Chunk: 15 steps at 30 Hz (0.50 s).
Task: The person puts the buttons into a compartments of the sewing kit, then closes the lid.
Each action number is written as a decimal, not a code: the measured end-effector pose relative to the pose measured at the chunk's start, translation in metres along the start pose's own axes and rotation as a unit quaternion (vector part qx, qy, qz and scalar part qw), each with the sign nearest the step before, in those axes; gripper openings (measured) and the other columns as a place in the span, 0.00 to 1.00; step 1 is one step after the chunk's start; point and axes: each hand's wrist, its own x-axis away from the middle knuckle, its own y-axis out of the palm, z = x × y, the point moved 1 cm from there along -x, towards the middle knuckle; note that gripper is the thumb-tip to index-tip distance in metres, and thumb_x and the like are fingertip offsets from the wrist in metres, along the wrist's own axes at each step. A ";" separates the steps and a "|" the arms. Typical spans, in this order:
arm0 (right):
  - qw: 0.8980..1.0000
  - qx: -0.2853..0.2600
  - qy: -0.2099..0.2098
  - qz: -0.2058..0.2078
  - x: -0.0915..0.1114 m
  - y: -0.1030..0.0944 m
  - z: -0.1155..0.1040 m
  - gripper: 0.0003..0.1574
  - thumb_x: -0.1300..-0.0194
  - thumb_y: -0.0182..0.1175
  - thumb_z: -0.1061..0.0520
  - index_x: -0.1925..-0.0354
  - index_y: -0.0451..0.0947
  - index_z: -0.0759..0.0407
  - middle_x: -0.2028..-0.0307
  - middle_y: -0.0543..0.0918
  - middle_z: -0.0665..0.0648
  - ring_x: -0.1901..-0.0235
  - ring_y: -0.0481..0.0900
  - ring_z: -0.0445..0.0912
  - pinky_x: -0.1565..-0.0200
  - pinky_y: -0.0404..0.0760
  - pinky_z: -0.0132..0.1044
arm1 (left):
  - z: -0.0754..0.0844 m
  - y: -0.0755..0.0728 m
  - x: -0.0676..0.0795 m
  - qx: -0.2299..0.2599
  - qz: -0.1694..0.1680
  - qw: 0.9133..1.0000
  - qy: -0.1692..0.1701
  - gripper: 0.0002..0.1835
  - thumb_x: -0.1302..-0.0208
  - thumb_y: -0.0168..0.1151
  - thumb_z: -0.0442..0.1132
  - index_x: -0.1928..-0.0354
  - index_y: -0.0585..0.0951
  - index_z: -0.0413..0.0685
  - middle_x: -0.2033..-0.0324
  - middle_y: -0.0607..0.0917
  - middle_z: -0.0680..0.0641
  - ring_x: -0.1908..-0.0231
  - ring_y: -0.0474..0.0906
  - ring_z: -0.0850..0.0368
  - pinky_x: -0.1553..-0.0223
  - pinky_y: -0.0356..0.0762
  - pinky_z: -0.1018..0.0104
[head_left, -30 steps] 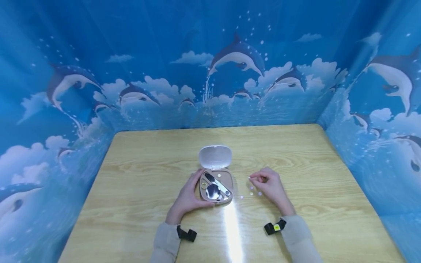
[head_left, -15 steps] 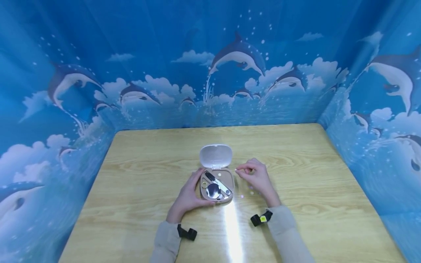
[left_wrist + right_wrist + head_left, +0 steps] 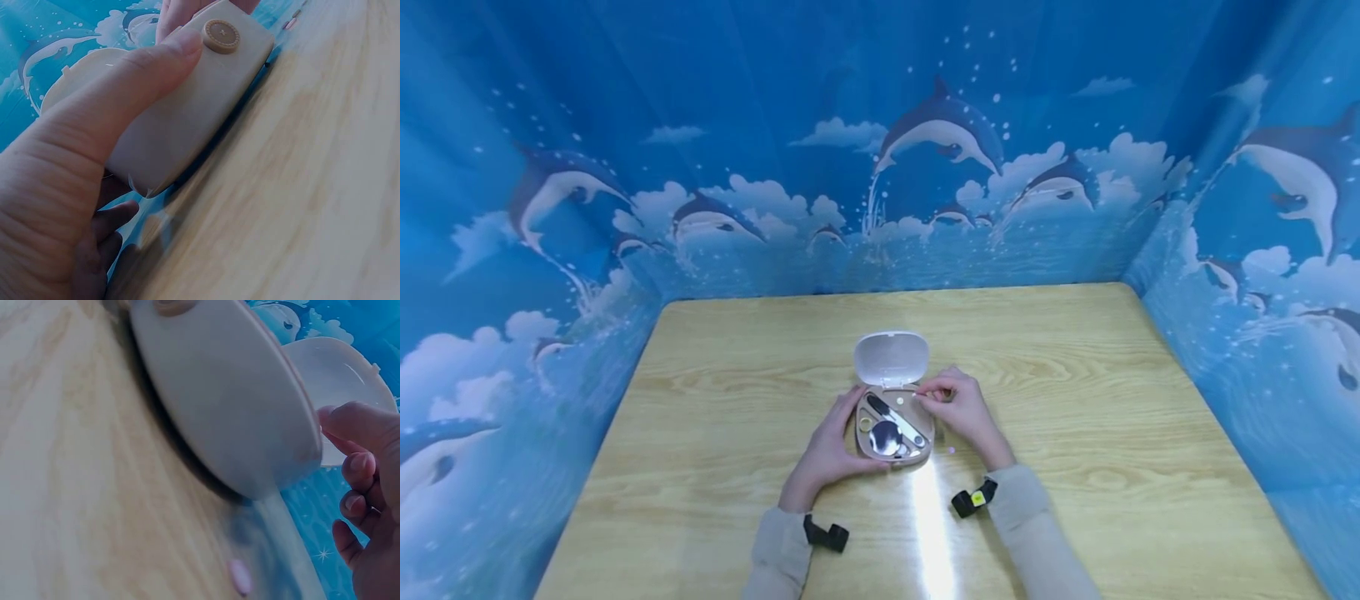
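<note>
The box is sitting on the table near its middle, and its lid is standing open at 12 o'clock. The left hand is gripping the box from 8 o'clock, its thumb pressing the near wall just beside a round brown knob, its other fingers reaching along the far left side. The right hand is hanging over the box's edge at 2 o'clock, thumb and forefinger pinching what seems to be a tiny pale piece, too small and blurred to be sure of.

Inside the box, a dark and silver tool is lying slantwise from 11 to 5 o'clock. A dark shiny disc is resting at 7 o'clock, a gold ring at 9 and a small pale button just past 12.

On the table, 1 pink bead is lying apart from the box, towards 4 o'clock. A blue dolphin curtain is hanging behind the table and along both sides.
</note>
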 end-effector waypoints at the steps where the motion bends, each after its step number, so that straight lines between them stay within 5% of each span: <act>1: 1.000 0.001 0.005 -0.003 0.000 0.001 0.000 0.06 0.47 0.74 0.58 0.67 0.88 0.51 0.77 0.74 0.48 0.70 0.69 0.45 0.66 0.72 0.33 | 0.000 0.000 0.000 0.001 0.000 1.000 -0.003 0.71 0.74 0.84 0.63 0.23 0.53 0.70 0.25 0.58 0.54 0.26 0.52 0.46 0.27 0.47 0.43; 15: 0.999 0.026 0.020 -0.032 0.001 0.012 0.003 0.06 0.46 0.75 0.58 0.68 0.87 0.49 0.78 0.72 0.50 0.70 0.68 0.46 0.67 0.70 0.35 | -0.001 0.000 0.001 -0.005 -0.004 1.000 -0.004 0.71 0.73 0.84 0.62 0.23 0.53 0.70 0.24 0.57 0.54 0.26 0.52 0.47 0.27 0.47 0.44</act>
